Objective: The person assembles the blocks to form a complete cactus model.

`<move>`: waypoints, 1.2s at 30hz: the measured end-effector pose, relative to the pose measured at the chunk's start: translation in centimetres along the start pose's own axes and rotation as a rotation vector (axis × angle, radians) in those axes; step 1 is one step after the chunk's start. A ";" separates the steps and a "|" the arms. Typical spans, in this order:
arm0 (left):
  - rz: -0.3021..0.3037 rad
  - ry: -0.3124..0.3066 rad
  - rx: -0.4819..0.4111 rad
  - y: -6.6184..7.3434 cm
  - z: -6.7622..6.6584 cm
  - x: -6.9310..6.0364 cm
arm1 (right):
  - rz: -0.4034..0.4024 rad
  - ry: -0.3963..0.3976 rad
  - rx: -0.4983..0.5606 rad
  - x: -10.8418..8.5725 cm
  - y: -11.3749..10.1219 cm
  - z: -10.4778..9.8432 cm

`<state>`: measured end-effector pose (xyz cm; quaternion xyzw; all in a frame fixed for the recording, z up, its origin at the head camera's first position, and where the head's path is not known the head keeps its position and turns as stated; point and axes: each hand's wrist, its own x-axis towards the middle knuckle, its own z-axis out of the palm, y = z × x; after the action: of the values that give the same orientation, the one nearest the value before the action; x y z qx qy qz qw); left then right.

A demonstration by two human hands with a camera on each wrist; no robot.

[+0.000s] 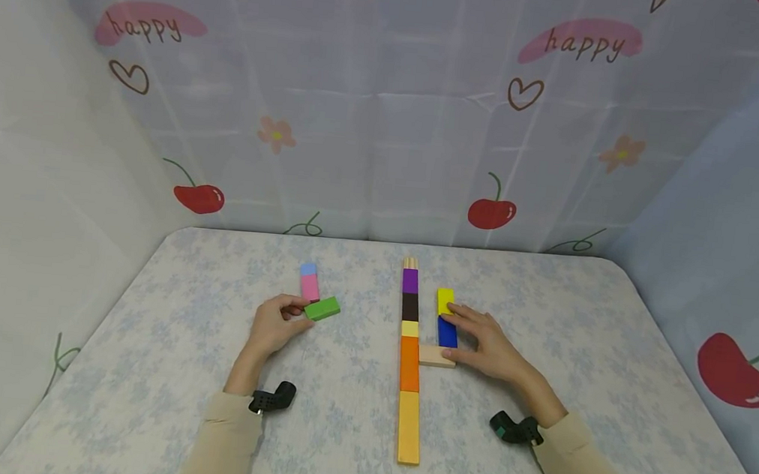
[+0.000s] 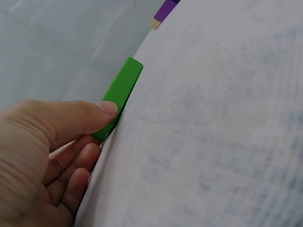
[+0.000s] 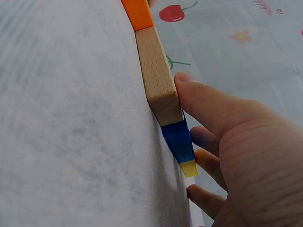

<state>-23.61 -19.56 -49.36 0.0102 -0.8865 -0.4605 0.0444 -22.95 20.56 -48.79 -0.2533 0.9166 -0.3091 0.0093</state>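
Observation:
My left hand [image 1: 275, 323] pinches a green block [image 1: 323, 309] between thumb and fingers. In the left wrist view the thumb lies on the block's near end, and its far end sticks out. My right hand [image 1: 488, 346] rests on a group of blocks, its fingers spread. Its thumb touches a plain wooden block [image 3: 158, 66], while the fingertips lie at a blue block [image 1: 448, 335] and a yellow block [image 1: 445, 301]. Yellow and blue stand end to end, with the plain block crosswise at the blue one's near end.
A long column of blocks runs down the table, with purple [image 1: 410, 281], dark brown [image 1: 410, 307], pale yellow, orange [image 1: 410, 364] and amber [image 1: 409, 428] pieces. The plain block's end meets the orange one. Pink [image 1: 310, 287] and light blue [image 1: 308, 269] blocks lie beyond the left hand.

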 end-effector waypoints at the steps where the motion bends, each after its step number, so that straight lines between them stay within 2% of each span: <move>1: 0.000 0.006 -0.002 0.0 0.0 0.0 | -0.001 0.000 0.001 0.0 0.0 0.0; 9: -0.010 0.030 -0.091 0.2 -0.3 0.6 | 0.016 -0.003 0.007 0.1 0.1 0.0; 16: -0.041 0.012 -0.180 0.9 -0.5 0.4 | 0.010 -0.004 0.008 -0.1 0.2 0.0; 20: -0.019 -0.001 -0.221 2.1 -0.4 0.4 | 0.011 -0.003 0.010 -0.1 0.1 0.0; 25: 0.028 -0.049 -0.294 4.1 0.1 0.3 | 0.009 -0.004 0.011 -0.1 0.0 -0.1; 31: 0.073 -0.080 -0.311 6.2 1.3 -0.1 | 0.011 -0.009 0.011 0.0 -0.1 -0.1; 36: 0.093 -0.096 -0.326 7.1 2.7 -0.4 | 0.012 -0.011 0.013 -0.1 0.0 -0.1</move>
<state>-23.31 -13.26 -45.18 -0.0603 -0.8008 -0.5955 0.0245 -22.92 20.64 -48.69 -0.2494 0.9161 -0.3135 0.0177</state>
